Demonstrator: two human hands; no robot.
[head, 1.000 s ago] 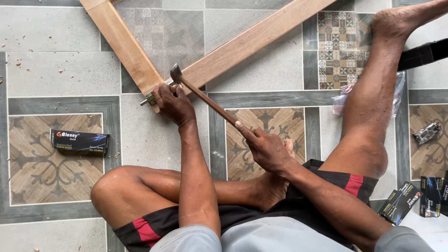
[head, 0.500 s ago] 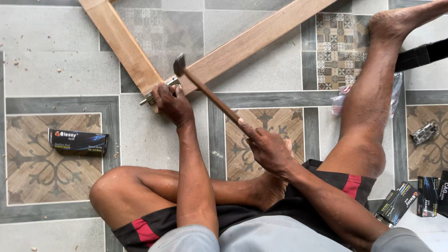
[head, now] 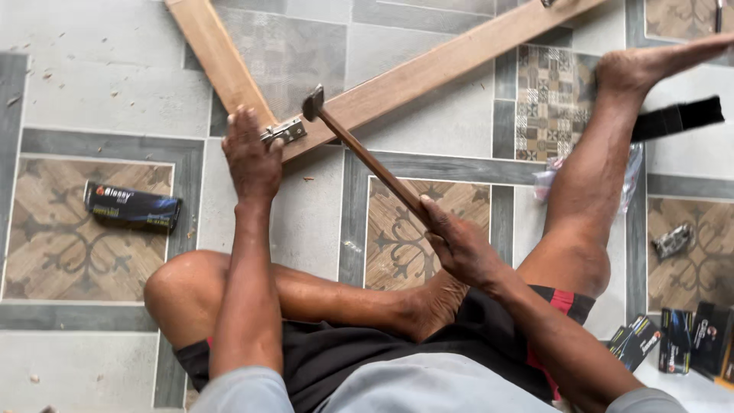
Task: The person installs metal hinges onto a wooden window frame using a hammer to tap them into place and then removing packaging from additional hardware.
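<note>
raised since a moment ago, hammer is gripped by right hand; left hand presses flat beside metal bracket joining wooden boards; next blow needs aim.

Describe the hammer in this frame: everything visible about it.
The hammer has a dark metal head and a long, slim brown handle that looks wooden. It lies slanted, head up-left, at the joint of the two wooden boards beside the metal hinge; contact can't be judged. The right hand grips the handle's lower end. The left hand rests by the hinge, not touching the hammer.
</note>
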